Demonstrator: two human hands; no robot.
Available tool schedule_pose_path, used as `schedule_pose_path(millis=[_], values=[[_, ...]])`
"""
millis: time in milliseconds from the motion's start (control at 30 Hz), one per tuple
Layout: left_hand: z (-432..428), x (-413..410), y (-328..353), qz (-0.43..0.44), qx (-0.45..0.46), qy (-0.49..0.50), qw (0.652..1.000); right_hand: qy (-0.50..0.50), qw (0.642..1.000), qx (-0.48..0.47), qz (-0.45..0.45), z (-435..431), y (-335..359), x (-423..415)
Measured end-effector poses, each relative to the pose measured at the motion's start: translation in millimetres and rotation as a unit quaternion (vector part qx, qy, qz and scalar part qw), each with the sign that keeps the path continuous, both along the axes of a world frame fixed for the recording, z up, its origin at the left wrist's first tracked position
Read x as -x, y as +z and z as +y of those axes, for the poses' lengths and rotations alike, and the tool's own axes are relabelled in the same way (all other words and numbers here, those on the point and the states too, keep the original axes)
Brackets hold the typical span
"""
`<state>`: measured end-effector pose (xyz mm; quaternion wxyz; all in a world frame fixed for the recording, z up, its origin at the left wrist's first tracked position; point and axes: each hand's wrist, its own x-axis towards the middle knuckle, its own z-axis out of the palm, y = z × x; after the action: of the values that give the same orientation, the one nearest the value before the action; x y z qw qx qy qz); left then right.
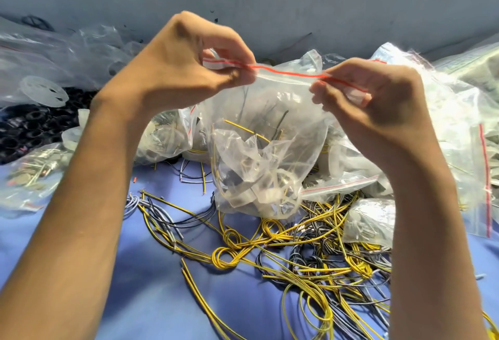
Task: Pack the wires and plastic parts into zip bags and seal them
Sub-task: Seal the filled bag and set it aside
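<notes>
I hold a clear zip bag (pixel 270 134) with a red zip strip up in the air over the blue cloth. My left hand (pixel 189 61) pinches the left end of the strip, and my right hand (pixel 372 102) pinches the right end. The strip is stretched straight between them. Inside the bag are yellow and dark wires and clear plastic parts. A tangle of loose yellow, black and grey wires (pixel 297 253) lies on the cloth below the bag.
Several filled zip bags (pixel 445 129) are piled at the right and behind. At the left lie more bags (pixel 32 172), black rings (pixel 29 126) and a white plastic disc (pixel 44 91). A grey wall (pixel 270 2) rises behind.
</notes>
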<state>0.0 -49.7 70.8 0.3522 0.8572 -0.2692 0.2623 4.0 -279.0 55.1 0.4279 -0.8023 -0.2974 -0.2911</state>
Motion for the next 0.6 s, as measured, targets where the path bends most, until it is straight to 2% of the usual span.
schedule_pose_path(millis=[333,600], values=[[-7,0,2,-0.023,-0.064,0.022,0.997,-0.05,0.996,0.06,-0.037,5,-3,0],[-17,1,1,-0.01,-0.112,0.005,0.994,-0.051,0.995,0.083,-0.013,20,-8,-1]])
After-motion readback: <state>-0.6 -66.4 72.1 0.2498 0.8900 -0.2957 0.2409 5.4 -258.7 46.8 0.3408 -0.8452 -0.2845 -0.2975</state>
